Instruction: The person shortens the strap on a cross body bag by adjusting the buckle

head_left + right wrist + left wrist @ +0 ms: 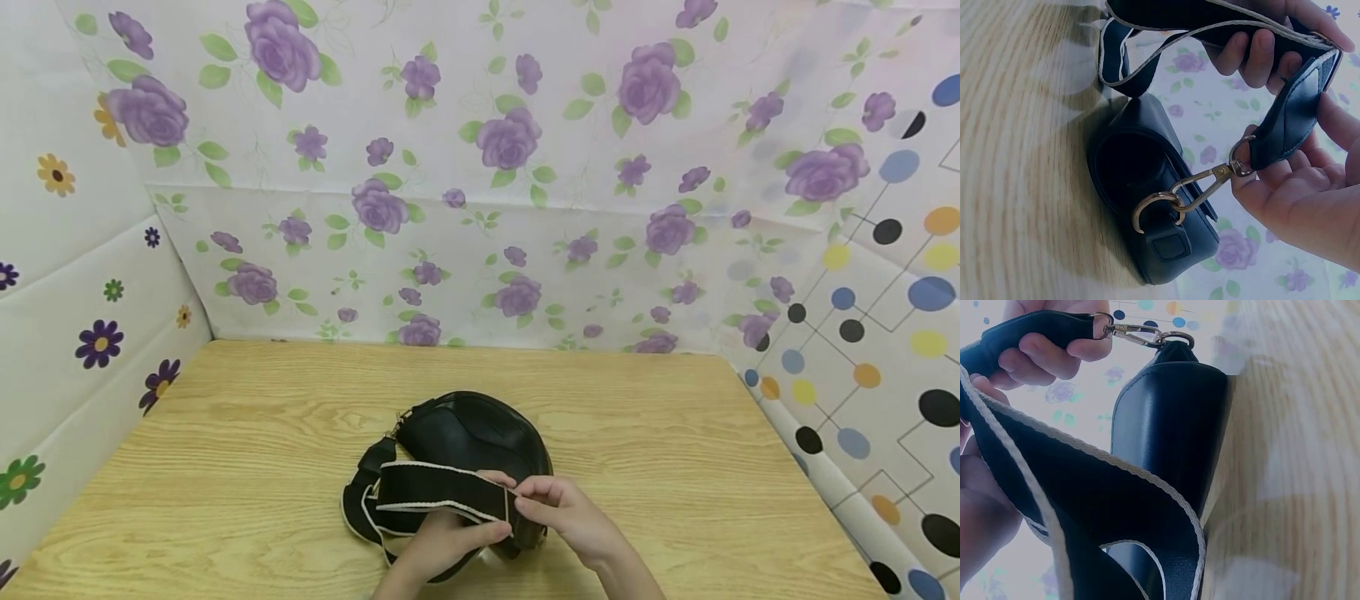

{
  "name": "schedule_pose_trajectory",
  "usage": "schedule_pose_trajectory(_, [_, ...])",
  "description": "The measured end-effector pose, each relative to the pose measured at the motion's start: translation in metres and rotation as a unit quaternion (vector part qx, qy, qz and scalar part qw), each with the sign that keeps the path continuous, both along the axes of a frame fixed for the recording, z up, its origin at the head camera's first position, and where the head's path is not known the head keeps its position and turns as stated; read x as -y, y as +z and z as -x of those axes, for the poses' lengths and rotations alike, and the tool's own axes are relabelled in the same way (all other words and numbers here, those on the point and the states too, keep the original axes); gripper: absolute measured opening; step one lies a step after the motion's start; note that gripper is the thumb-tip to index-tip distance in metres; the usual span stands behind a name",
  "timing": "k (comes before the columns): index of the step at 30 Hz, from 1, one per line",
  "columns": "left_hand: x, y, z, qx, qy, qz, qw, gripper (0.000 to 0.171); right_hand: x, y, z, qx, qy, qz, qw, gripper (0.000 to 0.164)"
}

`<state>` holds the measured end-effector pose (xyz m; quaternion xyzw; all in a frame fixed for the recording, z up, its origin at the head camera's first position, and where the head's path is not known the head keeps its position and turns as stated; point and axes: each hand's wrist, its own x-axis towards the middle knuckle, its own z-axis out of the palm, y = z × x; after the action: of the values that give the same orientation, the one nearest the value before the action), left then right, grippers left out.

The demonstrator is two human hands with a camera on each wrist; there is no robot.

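A white cloth with purple roses and green leaves (510,137) hangs across the back, the largest thing in the head view. In front of it spreads a wood-grain table (262,425). 2 more patterned cloths flank it: 1 with coloured dots and thin lines (892,333) on the right, 1 with scattered daisies (82,258) on the left.

A black bag (480,429) with a rounded outline rests on the near middle part of the table, directly in front of the person. Its broad black strap (442,487), edged in white along both sides, loops beside the bag's left side and rises in front of it, into the 2 hands.

The left hand (446,542) grips the strap, its thumb on the near face and its fingers round behind. The right hand (570,515) pinches the strap's leather end (1291,119) between thumb and fingers, close to the left hand's fingertips.

Smaller still is the gold-coloured metal clasp (1202,186), joined to the leather end and hooked through a ring (1141,215) on the bag. In the right wrist view, that ring sits on a short black tab (1169,245) at the bag's end.
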<state>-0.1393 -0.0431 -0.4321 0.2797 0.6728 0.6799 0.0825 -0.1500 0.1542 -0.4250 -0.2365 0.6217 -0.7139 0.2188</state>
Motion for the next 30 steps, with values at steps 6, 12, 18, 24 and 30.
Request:
schedule_pose_trajectory(6, [0.0, -0.004, 0.002, -0.006, 0.005, 0.007, 0.9999, 0.039, 0.001, -0.001, 0.0, -0.003, -0.002, 0.005, 1.0, 0.011])
schedule_pose_trajectory(12, [0.001, -0.006, 0.002, -0.013, 0.007, 0.001, 0.9999, 0.039, 0.002, -0.002, 0.001, 0.003, 0.0, -0.001, 1.0, 0.016])
schedule_pose_trajectory(18, [-0.001, -0.011, 0.003, -0.016, -0.006, -0.01, 0.9998, 0.039, 0.004, -0.003, 0.001, 0.004, 0.001, 0.013, 1.0, 0.017])
schedule_pose_trajectory(24, [-0.002, -0.014, 0.003, -0.032, -0.02, -0.022, 0.999, 0.04, 0.007, -0.002, -0.001, 0.001, 0.009, 0.039, 0.999, 0.016])
schedule_pose_trajectory(30, [-0.001, -0.01, 0.001, -0.031, -0.015, -0.022, 0.9991, 0.038, 0.006, -0.002, -0.001, 0.019, 0.017, 0.035, 0.999, 0.018])
